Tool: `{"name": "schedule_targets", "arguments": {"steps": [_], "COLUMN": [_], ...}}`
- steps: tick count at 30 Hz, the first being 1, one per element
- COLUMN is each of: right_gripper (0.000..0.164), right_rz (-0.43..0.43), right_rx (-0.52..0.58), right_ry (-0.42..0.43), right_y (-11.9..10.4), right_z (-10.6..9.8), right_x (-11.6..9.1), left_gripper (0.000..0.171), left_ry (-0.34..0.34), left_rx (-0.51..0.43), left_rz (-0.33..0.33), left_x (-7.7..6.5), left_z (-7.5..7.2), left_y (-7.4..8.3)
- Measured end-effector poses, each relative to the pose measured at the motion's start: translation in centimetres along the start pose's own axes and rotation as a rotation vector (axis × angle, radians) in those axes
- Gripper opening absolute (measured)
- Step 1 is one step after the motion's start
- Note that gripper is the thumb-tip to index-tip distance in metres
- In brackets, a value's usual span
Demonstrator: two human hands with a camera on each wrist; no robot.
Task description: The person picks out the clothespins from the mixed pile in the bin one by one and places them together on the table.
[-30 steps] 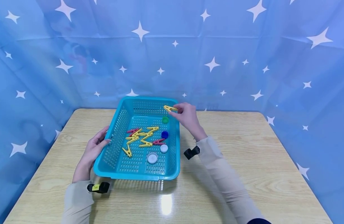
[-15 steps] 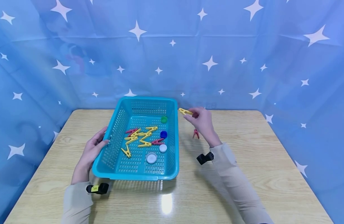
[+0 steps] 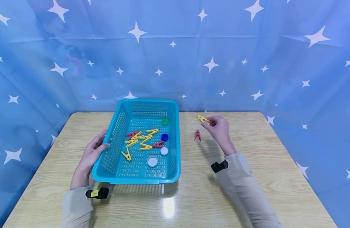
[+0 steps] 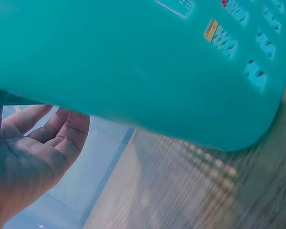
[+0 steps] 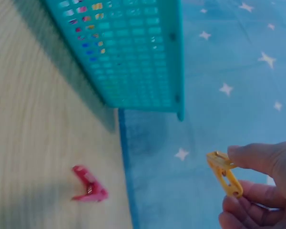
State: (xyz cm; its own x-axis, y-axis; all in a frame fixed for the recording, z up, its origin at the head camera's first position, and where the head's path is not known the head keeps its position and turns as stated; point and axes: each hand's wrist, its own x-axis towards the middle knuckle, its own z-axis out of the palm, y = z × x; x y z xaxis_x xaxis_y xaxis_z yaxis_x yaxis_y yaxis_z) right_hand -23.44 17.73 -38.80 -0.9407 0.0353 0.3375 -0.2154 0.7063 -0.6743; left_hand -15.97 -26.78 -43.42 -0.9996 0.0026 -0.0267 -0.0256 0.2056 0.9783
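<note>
Clothespin in yellow is pinched betw. thumb & fingers of R hand, gap narrowed to pin's width; it's held above table, R of blue basket. Nearby, red clothespin is placed on table, apart from basket. Basket's L rim is gripped by L hand, thumb over edge, fingers bent below; exact opening can't be told. Inside are seen yellow pins, red pins, green cap, blue cap & white caps.
</note>
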Motion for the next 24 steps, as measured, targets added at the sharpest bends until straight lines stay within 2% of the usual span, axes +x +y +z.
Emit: {"name": "schedule_targets", "arguments": {"steps": [13, 24], "right_gripper": [0.028, 0.030], "right_rz": [0.103, 0.264], "right_rx": [-0.053, -0.075], "right_ry": [-0.001, -0.060], "right_y": [4.0, 6.7], "right_z": [0.5, 1.5], "right_x": [-1.2, -1.6], "left_gripper": [0.057, 0.056], "left_ry": [0.002, 0.002], "left_rx": [0.005, 0.010], "left_rz": [0.008, 0.004], "left_x": [0.0, 0.0], "left_z": [0.0, 0.0], "left_y": [-0.1, -0.1]}}
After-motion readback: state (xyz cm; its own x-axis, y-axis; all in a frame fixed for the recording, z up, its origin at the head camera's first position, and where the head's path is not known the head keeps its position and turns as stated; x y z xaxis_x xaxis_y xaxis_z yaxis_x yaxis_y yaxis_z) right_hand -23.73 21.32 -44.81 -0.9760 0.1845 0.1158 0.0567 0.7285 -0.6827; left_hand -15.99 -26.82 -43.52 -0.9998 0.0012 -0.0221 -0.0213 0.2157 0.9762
